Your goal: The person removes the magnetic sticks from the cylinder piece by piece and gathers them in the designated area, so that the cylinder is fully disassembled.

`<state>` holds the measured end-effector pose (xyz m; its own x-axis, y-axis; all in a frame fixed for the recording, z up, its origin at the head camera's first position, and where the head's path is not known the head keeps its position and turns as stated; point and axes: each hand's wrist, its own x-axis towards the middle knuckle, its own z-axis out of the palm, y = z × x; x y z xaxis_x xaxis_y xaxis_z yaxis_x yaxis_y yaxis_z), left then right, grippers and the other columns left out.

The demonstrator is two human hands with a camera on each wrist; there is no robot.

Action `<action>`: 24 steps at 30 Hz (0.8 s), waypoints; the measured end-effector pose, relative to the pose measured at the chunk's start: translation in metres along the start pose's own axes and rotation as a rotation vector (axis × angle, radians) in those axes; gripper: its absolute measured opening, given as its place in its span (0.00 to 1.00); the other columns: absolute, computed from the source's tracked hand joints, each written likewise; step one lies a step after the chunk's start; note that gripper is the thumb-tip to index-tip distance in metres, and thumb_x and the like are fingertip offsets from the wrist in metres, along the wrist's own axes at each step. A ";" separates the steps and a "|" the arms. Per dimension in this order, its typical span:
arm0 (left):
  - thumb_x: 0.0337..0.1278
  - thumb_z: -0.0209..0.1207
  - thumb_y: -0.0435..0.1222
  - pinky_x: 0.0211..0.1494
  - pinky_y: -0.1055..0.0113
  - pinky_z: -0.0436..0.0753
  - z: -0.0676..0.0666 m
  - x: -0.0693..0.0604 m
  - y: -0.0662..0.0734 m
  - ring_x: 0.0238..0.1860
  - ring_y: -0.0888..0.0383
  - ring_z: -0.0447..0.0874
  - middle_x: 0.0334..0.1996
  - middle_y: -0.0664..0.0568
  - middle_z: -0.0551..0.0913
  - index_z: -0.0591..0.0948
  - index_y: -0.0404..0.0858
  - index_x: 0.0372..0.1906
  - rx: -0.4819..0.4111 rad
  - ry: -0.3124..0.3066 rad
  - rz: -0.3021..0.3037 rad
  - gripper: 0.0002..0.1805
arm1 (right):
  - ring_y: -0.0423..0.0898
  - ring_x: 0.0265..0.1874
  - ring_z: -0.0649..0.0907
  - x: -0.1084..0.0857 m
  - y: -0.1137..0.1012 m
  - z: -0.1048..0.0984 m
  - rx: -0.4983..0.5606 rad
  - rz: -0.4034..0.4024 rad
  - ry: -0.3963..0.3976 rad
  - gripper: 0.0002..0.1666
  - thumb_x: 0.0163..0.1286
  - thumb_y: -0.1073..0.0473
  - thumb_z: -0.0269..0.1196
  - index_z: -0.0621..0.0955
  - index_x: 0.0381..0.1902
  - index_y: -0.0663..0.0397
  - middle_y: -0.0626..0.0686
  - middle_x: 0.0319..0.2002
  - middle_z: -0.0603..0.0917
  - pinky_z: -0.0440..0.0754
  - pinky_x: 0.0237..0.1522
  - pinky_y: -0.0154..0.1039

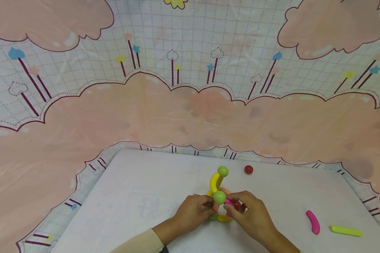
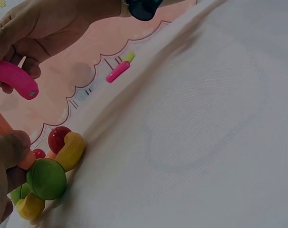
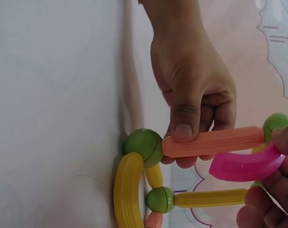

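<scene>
A toy structure of magnetic-looking sticks and balls stands on the white table between both hands. My left hand (image 1: 193,212) pinches its upright orange stick (image 3: 213,141), which runs from a lower green ball (image 3: 144,147) to an upper green ball (image 1: 219,197). My right hand (image 1: 256,212) holds a curved pink stick (image 3: 246,164) between thumb and fingers, close to the upper ball; whether they touch I cannot tell. Curved yellow sticks (image 3: 127,190) form part of the base. Another yellow stick (image 1: 214,182) rises behind to a green ball (image 1: 223,171).
A loose red ball (image 1: 248,169) lies behind the structure. At the right of the table (image 1: 120,196) are a curved pink stick (image 1: 312,222) and a straight lime stick (image 1: 346,231). A patterned cloth (image 1: 183,119) hangs behind the table.
</scene>
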<state>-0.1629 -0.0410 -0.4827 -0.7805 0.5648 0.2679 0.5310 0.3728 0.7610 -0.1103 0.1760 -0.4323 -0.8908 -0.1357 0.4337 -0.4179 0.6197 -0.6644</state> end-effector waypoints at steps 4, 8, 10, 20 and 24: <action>0.58 0.72 0.35 0.56 0.67 0.81 0.000 0.000 -0.001 0.45 0.72 0.84 0.40 0.66 0.88 0.87 0.45 0.43 0.003 0.000 0.019 0.09 | 0.41 0.32 0.80 -0.003 0.002 -0.004 -0.036 0.062 -0.107 0.27 0.53 0.61 0.82 0.82 0.48 0.45 0.35 0.37 0.80 0.83 0.35 0.34; 0.57 0.72 0.35 0.56 0.67 0.80 0.001 0.001 -0.001 0.44 0.73 0.84 0.39 0.67 0.88 0.87 0.45 0.43 0.001 0.000 0.033 0.09 | 0.40 0.35 0.79 -0.010 0.012 -0.009 -0.093 -0.086 -0.190 0.38 0.49 0.61 0.84 0.76 0.54 0.43 0.36 0.41 0.79 0.84 0.36 0.36; 0.57 0.72 0.34 0.56 0.67 0.80 0.001 0.002 -0.001 0.44 0.73 0.84 0.39 0.67 0.88 0.87 0.45 0.42 0.001 0.002 0.045 0.09 | 0.39 0.37 0.81 -0.012 0.018 -0.011 -0.118 -0.218 -0.206 0.42 0.47 0.62 0.84 0.75 0.58 0.42 0.37 0.45 0.79 0.85 0.38 0.35; 0.57 0.73 0.35 0.57 0.64 0.79 0.001 0.001 -0.003 0.44 0.74 0.84 0.38 0.68 0.88 0.87 0.48 0.41 0.016 0.018 0.055 0.09 | 0.45 0.46 0.84 -0.007 0.034 -0.014 -0.244 -0.623 -0.167 0.20 0.80 0.44 0.50 0.84 0.56 0.39 0.48 0.55 0.82 0.82 0.46 0.30; 0.57 0.73 0.36 0.56 0.63 0.78 0.001 0.000 -0.003 0.44 0.74 0.84 0.38 0.69 0.88 0.87 0.49 0.41 0.031 0.023 0.040 0.09 | 0.46 0.41 0.85 -0.005 0.036 -0.009 -0.253 -0.687 -0.104 0.19 0.80 0.50 0.49 0.84 0.56 0.41 0.50 0.52 0.83 0.83 0.41 0.33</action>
<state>-0.1641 -0.0418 -0.4857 -0.7655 0.5631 0.3113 0.5715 0.3727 0.7311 -0.1189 0.2059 -0.4527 -0.4605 -0.6220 0.6333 -0.8446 0.5264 -0.0972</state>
